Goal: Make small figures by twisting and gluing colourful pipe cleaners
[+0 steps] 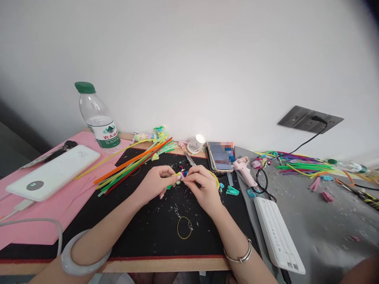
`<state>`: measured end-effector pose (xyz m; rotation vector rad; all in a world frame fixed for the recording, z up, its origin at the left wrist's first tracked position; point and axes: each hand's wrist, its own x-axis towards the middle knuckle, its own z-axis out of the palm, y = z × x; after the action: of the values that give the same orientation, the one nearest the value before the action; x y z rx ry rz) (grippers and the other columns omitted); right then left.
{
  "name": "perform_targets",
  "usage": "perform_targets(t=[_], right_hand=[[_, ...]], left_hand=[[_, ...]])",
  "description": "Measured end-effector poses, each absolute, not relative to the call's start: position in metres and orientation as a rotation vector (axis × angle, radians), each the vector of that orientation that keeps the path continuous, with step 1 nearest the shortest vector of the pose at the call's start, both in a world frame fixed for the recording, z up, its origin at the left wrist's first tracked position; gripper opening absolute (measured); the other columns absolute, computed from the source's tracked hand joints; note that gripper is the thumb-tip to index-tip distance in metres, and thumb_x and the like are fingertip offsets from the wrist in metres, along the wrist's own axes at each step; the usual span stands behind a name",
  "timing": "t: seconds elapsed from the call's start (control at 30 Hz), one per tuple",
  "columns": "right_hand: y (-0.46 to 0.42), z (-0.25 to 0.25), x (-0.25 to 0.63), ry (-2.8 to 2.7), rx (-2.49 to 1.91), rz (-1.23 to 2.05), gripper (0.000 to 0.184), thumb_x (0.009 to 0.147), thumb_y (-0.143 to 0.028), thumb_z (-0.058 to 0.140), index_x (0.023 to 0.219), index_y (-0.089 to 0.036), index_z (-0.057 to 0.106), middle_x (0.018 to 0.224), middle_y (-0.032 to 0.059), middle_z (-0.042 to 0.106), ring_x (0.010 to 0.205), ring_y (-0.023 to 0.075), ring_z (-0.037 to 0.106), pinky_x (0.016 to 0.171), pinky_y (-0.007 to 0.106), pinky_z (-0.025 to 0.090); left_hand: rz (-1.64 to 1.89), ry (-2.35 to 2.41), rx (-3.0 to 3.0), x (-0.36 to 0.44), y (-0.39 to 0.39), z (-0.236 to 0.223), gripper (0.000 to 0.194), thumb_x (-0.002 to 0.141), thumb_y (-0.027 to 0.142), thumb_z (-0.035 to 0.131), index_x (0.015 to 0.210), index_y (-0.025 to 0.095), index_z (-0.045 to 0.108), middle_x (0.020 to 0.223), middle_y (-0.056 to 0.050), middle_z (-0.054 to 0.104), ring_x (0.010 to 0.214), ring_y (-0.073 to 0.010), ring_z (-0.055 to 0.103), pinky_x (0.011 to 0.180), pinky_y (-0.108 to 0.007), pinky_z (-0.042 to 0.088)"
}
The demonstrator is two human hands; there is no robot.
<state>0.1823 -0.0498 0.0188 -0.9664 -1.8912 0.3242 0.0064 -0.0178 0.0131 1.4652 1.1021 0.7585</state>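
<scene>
Over the black mat, my left hand and my right hand meet with their fingertips pinched on a small piece of pipe cleaner work. Yellow, purple and blue show on that piece; most of it is hidden by the fingers. A yellow pipe cleaner curves out behind my right hand. Scissors lie just beyond the hands. To the left rests a bundle of orange, green, yellow and red pipe cleaners. Short turquoise pieces lie right of my right hand.
A water bottle and a white power bank stand on pink sheets at left. A white cup, a phone and a pink glue gun line the back. Another power bank lies right; a rubber band lies in front.
</scene>
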Motion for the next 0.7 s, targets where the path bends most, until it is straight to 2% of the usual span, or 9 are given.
perform_targets(t=[0.4,0.6,0.7], right_hand=[[-0.049,0.017,0.1825,-1.778,-1.044,0.48,0.011,0.082,-0.014,0.06,0.077,-0.019,0.068,0.084,0.0028,0.057,0.063,0.0103,0.052,0.055,0.024,0.041],[-0.051,0.017,0.1772,-1.645,-0.996,0.487,0.013,0.081,-0.011,0.06,0.076,-0.02,0.069,0.081,0.0033,0.064,0.074,0.0136,0.059,0.065,0.026,0.046],[-0.0517,0.0154,0.1738,-1.518,-0.996,0.582,0.012,0.078,-0.011,0.061,0.073,-0.019,0.068,0.08,0.0032,0.064,0.071,0.0133,0.058,0.061,0.026,0.045]], left_hand=[[0.823,0.928,1.148,0.0066,-0.0168,0.0108,0.028,0.075,0.041,0.068,0.072,0.014,0.06,0.063,0.004,0.053,0.034,0.0001,0.036,0.03,-0.014,0.026],[0.88,0.813,1.025,0.0095,-0.0192,0.0134,0.027,0.075,0.039,0.069,0.072,0.014,0.059,0.066,0.003,0.053,0.035,0.0021,0.033,0.03,-0.012,0.024],[0.914,0.789,0.994,0.0122,-0.0215,0.0148,0.026,0.076,0.038,0.069,0.072,0.014,0.059,0.066,0.003,0.053,0.036,0.0016,0.035,0.03,-0.011,0.026]])
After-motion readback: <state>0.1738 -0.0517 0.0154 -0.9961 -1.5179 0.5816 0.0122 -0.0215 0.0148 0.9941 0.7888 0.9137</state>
